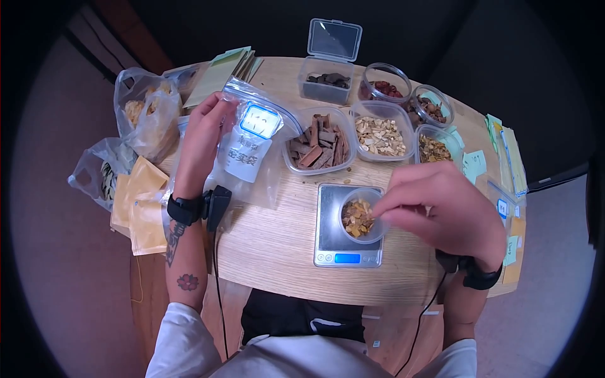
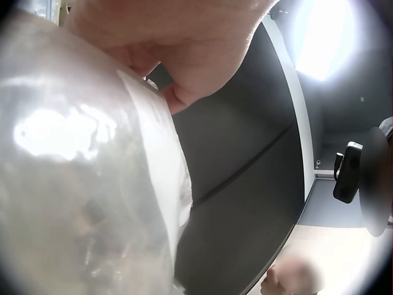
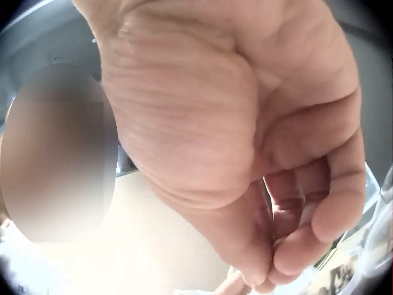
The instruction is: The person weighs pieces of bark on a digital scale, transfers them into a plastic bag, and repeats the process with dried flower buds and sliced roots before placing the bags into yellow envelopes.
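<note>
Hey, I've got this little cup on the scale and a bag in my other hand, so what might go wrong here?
Your right hand is right at the rim of the cup, so a bump could spill the flakes or skew the reading on the scale. Your left hand holds the zip bag close to the open tub of brown strips; a swing might snag it.

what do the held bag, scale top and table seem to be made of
Bag: clear, glossy plastic film, given its see-through sides and bright highlights. Scale top: probably satin metal, from its grey sheen, though coated plastic is possible. Table: pale wood or wood-look laminate, showing grain.
</note>
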Available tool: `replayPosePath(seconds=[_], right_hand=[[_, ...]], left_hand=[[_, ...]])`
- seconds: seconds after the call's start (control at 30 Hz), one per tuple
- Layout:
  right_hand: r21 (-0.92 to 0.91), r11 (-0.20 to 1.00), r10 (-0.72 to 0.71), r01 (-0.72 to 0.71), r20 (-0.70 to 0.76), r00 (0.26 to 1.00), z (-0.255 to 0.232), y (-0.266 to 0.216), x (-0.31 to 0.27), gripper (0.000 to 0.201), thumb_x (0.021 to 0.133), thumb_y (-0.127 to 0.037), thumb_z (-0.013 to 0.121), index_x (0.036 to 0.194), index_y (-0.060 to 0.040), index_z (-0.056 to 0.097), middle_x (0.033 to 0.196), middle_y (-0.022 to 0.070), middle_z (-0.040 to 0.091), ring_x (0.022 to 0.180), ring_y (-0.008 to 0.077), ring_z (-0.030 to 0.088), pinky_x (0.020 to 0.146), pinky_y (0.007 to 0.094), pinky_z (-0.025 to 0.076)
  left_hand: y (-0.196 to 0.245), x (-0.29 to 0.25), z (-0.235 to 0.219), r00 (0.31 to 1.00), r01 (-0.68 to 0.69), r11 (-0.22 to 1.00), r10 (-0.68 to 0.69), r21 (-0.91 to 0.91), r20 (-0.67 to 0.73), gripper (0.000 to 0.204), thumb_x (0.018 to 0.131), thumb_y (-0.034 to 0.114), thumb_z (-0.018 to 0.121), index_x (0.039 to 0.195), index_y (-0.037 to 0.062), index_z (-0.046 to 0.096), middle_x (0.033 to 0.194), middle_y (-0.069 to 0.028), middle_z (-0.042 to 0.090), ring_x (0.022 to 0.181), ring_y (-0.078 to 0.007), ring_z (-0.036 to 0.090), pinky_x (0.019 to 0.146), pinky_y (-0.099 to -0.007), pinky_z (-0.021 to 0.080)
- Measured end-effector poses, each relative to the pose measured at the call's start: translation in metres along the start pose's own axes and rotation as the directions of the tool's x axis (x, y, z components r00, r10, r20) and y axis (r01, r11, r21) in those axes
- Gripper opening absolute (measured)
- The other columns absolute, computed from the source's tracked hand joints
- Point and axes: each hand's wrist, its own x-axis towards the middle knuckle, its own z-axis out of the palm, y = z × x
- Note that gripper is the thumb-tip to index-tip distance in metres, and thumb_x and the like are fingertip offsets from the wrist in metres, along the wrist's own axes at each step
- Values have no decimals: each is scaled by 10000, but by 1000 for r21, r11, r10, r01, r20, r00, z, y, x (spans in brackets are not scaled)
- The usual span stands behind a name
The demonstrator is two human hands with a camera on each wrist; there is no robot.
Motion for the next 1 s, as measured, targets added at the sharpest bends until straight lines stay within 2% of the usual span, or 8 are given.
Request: replayPosePath(seconds=[0.13, 0.23, 0.43, 0.53, 0.63, 0.73, 0.83, 1.0], right_hand=[[-223, 971, 55, -86, -142, 988, -20, 12, -6, 79, 797, -31, 676, 854, 11, 711, 748, 137, 665, 707, 280, 646, 661, 360, 511], [-177, 909, 324, -378, -269, 907, -35, 33, -8, 99, 796, -37, 684, 873, 21, 710, 726, 137, 665, 703, 240, 650, 669, 350, 509], [-307, 746, 517, -591, -291, 805, -40, 91, -8, 178, 764, -41, 742, 927, 24, 713, 768, 144, 678, 711, 248, 652, 683, 360, 511], [-335, 685, 573, -647, -301, 762, -33, 98, -2, 188, 751, -42, 762, 926, 11, 719, 793, 150, 683, 750, 296, 659, 706, 378, 519], [-426, 671, 450, -607, -416, 790, -23, 110, -8, 161, 752, -52, 765, 895, 1, 711, 811, 164, 682, 801, 332, 659, 729, 394, 525], [-458, 685, 400, -567, -413, 818, -20, 121, -9, 159, 739, -32, 757, 856, 46, 682, 744, 162, 670, 691, 260, 647, 671, 361, 506], [-385, 682, 516, -622, -351, 782, -24, 118, -2, 140, 747, -26, 747, 840, 50, 675, 734, 162, 675, 675, 260, 651, 669, 362, 511], [-369, 688, 527, -625, -340, 779, -29, 117, -2, 136, 754, -8, 731, 872, 48, 692, 721, 158, 678, 688, 246, 665, 677, 351, 517]], left_hand=[[-1, 1, -2, 1000, 0, 1000, 0, 4, 6, 129, 959, 185, 594, 956, 62, 631, 786, 63, 525, 710, -26, 437, 633, -199, 331], [-1, 1, -1, 1000, -3, 1000, 3, -7, 5, 127, 958, 185, 594, 954, 64, 631, 782, 65, 521, 705, -25, 433, 624, -197, 322], [-2, 2, -2, 1000, -6, 999, 6, 38, 2, 127, 953, 186, 595, 943, 65, 633, 770, 68, 515, 689, -21, 419, 601, -200, 304], [-4, 3, -4, 1000, -7, 999, 7, 41, 4, 129, 949, 189, 596, 940, 66, 634, 765, 66, 514, 680, -22, 414, 592, -201, 296], [-5, 4, -5, 1000, -12, 999, 12, 48, 2, 128, 945, 188, 595, 937, 66, 634, 760, 64, 512, 671, -24, 407, 582, -202, 284], [-5, 4, -2, 1000, -13, 999, 13, 41, -2, 126, 943, 186, 594, 931, 66, 631, 754, 62, 508, 665, -25, 399, 577, -203, 275], [-4, 4, -3, 1000, -3, 999, 2, 43, 8, 126, 943, 185, 593, 926, 64, 626, 754, 61, 504, 670, -26, 399, 585, -202, 279], [-3, 2, 0, 1000, 2, 1000, -2, 15, 9, 118, 949, 172, 592, 923, 60, 620, 760, 57, 504, 682, -29, 406, 602, -198, 293]])
